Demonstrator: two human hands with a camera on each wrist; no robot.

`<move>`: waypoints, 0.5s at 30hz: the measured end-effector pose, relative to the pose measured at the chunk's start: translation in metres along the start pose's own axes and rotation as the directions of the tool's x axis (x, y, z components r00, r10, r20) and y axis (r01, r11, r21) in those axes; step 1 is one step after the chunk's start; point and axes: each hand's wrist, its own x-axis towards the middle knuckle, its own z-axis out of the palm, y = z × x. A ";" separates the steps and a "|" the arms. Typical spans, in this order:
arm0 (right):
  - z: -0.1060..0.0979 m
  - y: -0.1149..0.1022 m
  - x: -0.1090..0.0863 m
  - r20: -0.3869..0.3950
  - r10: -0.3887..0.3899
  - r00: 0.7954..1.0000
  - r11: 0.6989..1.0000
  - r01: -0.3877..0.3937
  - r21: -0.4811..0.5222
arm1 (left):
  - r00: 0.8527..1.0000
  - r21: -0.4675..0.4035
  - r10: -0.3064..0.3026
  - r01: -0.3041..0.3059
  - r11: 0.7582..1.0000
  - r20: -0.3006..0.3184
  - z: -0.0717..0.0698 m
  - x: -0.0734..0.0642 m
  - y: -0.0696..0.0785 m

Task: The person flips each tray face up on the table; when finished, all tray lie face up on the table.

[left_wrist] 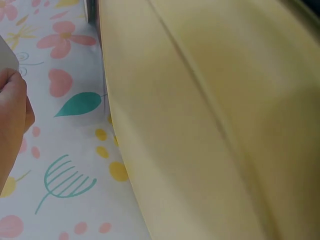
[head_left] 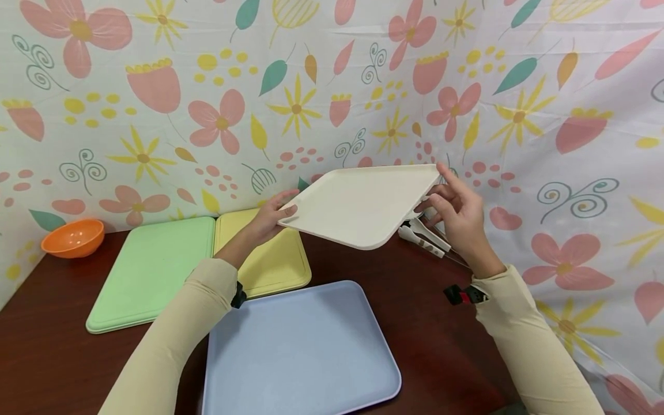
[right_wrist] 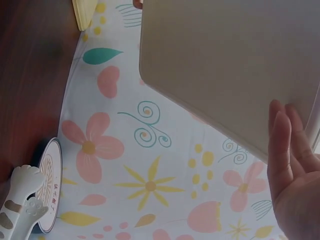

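cream tray (head_left: 363,204) is tilted in midair over the dark table (head_left: 441,346), left hand (head_left: 267,221) pinching its left corner, right hand (head_left: 460,210) its far right corner. even support from both should prevent twisting.

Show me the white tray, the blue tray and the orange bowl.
White tray (head_left: 360,204), head view, its visible face.
Blue tray (head_left: 303,351), head view, its flat middle.
Orange bowl (head_left: 74,237), head view, its inside.

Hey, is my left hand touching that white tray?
Touching. The head view shows it: your left hand holds the white tray at one corner, thumb lapping over its edge.
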 end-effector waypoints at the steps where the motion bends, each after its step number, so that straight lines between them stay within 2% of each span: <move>1: 0.000 0.000 0.000 -0.002 0.024 1.000 1.000 -0.024 0.005 | 1.000 0.004 0.002 -0.002 1.000 -0.006 0.000 0.000 0.000; 6: 0.001 0.000 -0.002 -0.016 0.118 0.993 0.993 -0.118 -0.016 | 1.000 0.008 0.015 -0.015 1.000 -0.022 0.003 0.000 0.002; 12: 0.001 0.001 -0.004 -0.036 0.138 0.990 0.989 -0.140 -0.053 | 0.996 0.036 0.063 -0.061 0.997 -0.056 0.005 -0.001 0.003; 15: 0.001 0.002 -0.004 -0.042 0.162 0.986 0.986 -0.164 -0.033 | 0.991 0.070 0.085 -0.078 0.994 -0.103 0.007 -0.002 0.003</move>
